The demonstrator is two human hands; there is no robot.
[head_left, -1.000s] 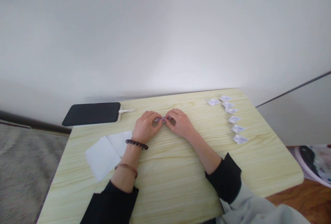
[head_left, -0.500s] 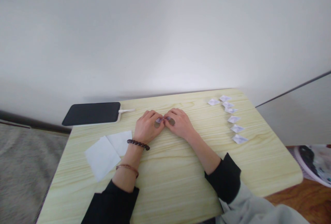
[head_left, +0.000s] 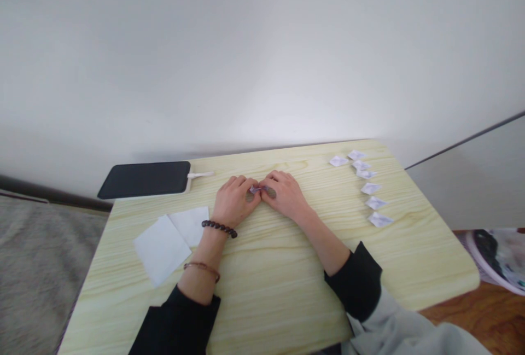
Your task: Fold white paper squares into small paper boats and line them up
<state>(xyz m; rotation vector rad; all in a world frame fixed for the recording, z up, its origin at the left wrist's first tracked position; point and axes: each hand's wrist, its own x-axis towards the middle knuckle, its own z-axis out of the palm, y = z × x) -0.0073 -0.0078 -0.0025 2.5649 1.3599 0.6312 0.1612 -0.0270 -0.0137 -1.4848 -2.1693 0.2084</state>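
A small folded piece of white paper (head_left: 258, 189) sits pinched between both hands at the far middle of the light wooden table (head_left: 279, 284). My left hand (head_left: 233, 202), with a dark bead bracelet on its wrist, is closed on the paper's left side. Meeting it from the right, my right hand (head_left: 285, 195) is closed on the other side. Most of the paper is hidden by the fingers.
Two white paper squares (head_left: 168, 240) lie at the left. A black phone (head_left: 145, 179) with a white cable plug rests at the table's far left edge. Several small folded paper shapes (head_left: 367, 185) line the far right. A plain wall stands behind; a patterned object (head_left: 500, 256) lies right.
Both hands stay together on the small paper; the fingers have shifted slightly along it. Nothing else on the table has moved.
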